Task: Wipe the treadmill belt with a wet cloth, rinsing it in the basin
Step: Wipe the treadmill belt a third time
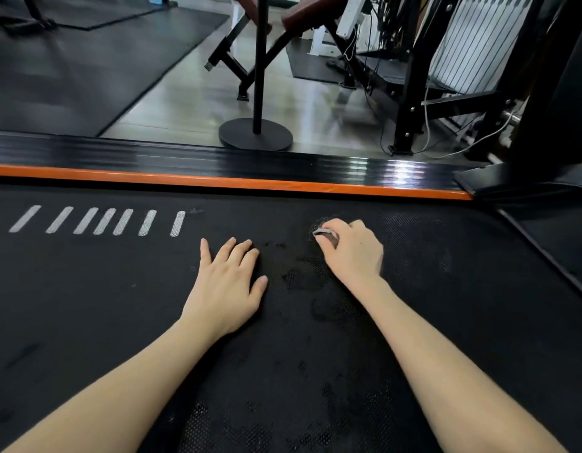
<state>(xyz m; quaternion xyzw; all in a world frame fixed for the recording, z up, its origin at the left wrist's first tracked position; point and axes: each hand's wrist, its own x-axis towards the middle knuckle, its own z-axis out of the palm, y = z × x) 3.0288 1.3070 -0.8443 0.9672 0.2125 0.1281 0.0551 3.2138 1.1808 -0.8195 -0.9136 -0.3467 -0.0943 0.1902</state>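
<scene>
The black treadmill belt (119,305) fills the lower half of the view, with white slanted stripes at its upper left and dark damp patches in the middle. My right hand (353,248) is curled around a small grey cloth (322,232), which is mostly hidden under the fingers and lies against the belt. My left hand (229,282) rests flat on the belt to the left of it, fingers straight and spread. No basin is in view.
An orange strip (217,182) and a ribbed black side rail (185,156) border the belt's far edge. Beyond stand a pole on a round black base (255,134), weight benches and a black machine frame (410,93). The treadmill's upright (551,109) rises at right.
</scene>
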